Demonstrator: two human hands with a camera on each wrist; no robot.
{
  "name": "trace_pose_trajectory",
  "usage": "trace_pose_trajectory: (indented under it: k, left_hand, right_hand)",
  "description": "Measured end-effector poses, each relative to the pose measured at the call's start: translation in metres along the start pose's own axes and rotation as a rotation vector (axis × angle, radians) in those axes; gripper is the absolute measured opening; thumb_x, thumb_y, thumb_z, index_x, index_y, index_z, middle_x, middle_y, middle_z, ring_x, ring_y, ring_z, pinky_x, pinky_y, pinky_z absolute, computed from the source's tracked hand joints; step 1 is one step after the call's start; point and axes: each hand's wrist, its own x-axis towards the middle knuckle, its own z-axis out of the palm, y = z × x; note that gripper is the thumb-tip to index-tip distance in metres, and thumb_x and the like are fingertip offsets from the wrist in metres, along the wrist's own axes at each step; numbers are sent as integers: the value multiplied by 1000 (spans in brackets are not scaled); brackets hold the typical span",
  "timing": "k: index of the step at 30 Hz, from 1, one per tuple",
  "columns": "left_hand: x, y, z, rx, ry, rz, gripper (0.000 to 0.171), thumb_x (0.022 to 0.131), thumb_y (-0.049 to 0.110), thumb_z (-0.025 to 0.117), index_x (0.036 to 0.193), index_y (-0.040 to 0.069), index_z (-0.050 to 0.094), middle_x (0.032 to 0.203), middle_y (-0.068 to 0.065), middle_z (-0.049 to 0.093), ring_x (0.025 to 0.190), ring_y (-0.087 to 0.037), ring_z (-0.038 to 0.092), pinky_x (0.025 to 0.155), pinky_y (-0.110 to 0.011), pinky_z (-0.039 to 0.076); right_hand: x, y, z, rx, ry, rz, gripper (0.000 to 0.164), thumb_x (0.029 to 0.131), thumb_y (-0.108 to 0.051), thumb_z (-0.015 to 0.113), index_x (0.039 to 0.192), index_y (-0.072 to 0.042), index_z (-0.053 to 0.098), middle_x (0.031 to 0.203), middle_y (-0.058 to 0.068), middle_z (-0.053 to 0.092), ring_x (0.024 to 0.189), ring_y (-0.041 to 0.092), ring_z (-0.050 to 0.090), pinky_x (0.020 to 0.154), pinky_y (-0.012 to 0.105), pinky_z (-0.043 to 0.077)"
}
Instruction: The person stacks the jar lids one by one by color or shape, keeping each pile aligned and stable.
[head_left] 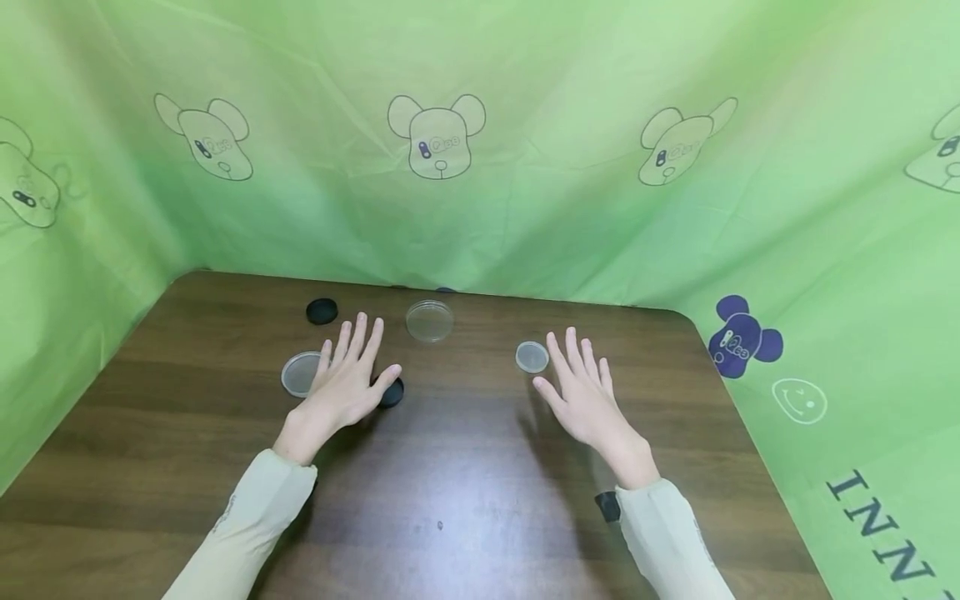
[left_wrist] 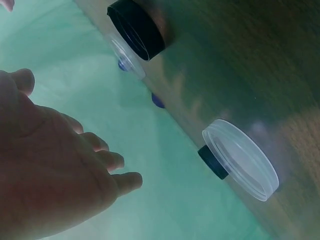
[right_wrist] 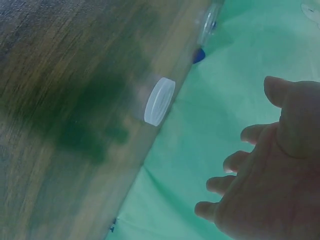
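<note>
My left hand [head_left: 341, 392] is held above the table, fingers straight and spread, holding nothing. Beneath its thumb lies a black round lid [head_left: 392, 392], partly hidden by the hand. A translucent round lid [head_left: 301, 374] sits by its little finger; the left wrist view shows that translucent lid [left_wrist: 242, 160] with a raised rim. Farther back are another black lid [head_left: 322, 312] and a larger clear round lid or dish [head_left: 430, 321]. My right hand [head_left: 585, 404], also with fingers spread and nothing held, hovers beside a small translucent lid [head_left: 532, 357], apart from it.
The brown wooden table [head_left: 450, 467] has rounded far corners. Green printed cloth [head_left: 525, 225] hangs along its back and both sides. A dark piece [head_left: 608, 506] shows at the right sleeve.
</note>
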Motion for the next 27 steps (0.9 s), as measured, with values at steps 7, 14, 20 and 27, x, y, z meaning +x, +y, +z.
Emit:
trace_pose_trajectory:
  k: [7,14,20,27]
  left_hand:
    - [2,-2,-1,-12,26,13,78,97,65,19,154,19,-9,159,-8,-17,144,-28,-15,112,-57,-3]
    - [10,-1,1,4,40,105,75,99,61,21,155,18,-7,159,-7,-15,144,-25,-13,113,-55,1]
    - [16,1,-1,33,8,88,74,100,59,22,154,19,-11,159,-7,-16,144,-25,-14,113,-55,1]
    - [21,-1,-2,43,-9,80,75,101,55,27,154,16,-8,159,-10,-12,145,-29,-11,113,-57,2]
  right_hand:
    - [4,4,1,4,7,-5,70,102,-46,38,156,-10,10,159,16,-7,144,38,-8,110,61,-5]
    - [8,5,1,26,40,-79,67,102,-38,43,155,-10,12,159,16,-4,144,36,-5,111,60,-1]
    - [14,6,3,27,28,-94,67,102,-34,44,155,-8,12,159,17,-4,144,37,-6,112,59,-1]
    - [21,2,8,40,32,-117,67,103,-33,44,155,-8,12,159,18,-3,144,37,-8,113,56,0]
